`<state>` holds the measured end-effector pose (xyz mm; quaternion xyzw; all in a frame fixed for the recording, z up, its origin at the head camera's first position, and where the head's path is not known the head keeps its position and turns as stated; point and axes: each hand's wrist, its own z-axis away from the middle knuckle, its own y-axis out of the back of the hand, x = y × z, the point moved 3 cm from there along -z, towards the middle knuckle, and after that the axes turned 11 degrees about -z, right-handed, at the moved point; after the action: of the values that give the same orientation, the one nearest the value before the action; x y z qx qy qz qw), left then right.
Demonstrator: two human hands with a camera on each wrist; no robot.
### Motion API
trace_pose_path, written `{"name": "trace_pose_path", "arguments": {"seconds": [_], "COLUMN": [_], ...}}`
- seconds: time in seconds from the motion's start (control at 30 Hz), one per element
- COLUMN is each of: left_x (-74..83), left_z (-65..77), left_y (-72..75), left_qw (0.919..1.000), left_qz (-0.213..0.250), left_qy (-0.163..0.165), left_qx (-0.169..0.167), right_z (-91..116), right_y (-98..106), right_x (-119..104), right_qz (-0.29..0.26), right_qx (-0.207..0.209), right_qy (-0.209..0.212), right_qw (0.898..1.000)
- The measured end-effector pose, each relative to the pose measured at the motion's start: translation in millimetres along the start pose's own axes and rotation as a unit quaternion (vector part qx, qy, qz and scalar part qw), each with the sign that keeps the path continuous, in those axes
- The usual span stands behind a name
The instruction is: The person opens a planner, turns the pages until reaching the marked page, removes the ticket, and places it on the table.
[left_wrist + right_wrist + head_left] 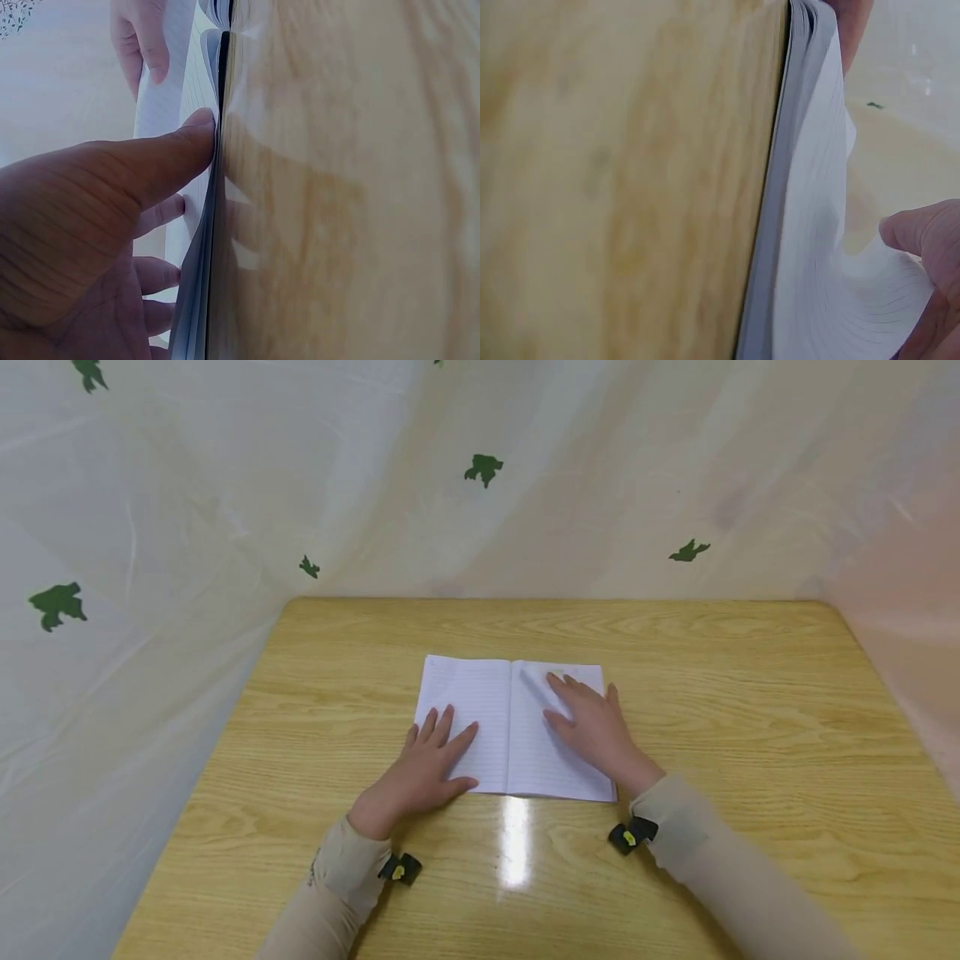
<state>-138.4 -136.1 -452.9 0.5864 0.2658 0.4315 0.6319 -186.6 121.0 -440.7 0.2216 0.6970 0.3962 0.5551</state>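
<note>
1. My right hand [600, 731] spreads loosely over the right half of the paper, fingers apart and fairly straight, wrapped round nothing.
2. My left hand [431, 772] fans wide across the lower outer part of the left half, its thumb by the near edge.
3. Under and between both hands lies a white notebook of thin ruled paper [510, 727], its fold running away from me.
4. Close by my right thumb, a curved leaf of white lined paper [817, 195] bows up from the stack beneath it.
5. To handle that leaf well, I judge I should let my left palm weigh down its half, guide the paper with light, flat fingers from the fold outward, and avoid pressing the bend into a crease.
6. Beyond my hands spreads a glossy, yellow-brown wood-grained table [750, 710]; past its far edge hangs a pale curtain with green bird-like shapes [600, 510].
7. My right palm hides the outer part of its page, so I cannot make out which fingertips bear on the paper. My left fingers cover some ruling, any writing is too faint to read, and my sleeves run out of view.
</note>
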Motion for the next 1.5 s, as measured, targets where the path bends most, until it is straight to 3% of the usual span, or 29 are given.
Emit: {"name": "trace_pose_path", "arguments": {"seconds": [0.33, 0.6, 0.93, 1.5], "left_x": [0.9, 0.4, 1.9, 3.0], "left_z": [0.0, -0.4, -0.5, -1.7], "left_y": [2.1, 1.3, 2.2, 0.6], "left_qw": [0.9999, 0.9998, 0.9998, 0.9989], "left_qz": [-0.002, -0.003, -0.001, -0.011], "left_qy": [0.000, -0.003, -0.008, -0.002], "left_qx": [0.013, 0.018, 0.019, 0.046], "right_z": [10, 14, 15, 20], "right_y": [-15, -24, -29, -39], "right_x": [-20, -30, -39, -46], "right_qz": [-0.057, -0.013, -0.029, 0.049], "right_qx": [-0.012, -0.021, -0.043, -0.076], "right_qy": [0.053, 0.115, 0.115, 0.134], "right_qw": [0.997, 0.993, 0.992, 0.987]}}
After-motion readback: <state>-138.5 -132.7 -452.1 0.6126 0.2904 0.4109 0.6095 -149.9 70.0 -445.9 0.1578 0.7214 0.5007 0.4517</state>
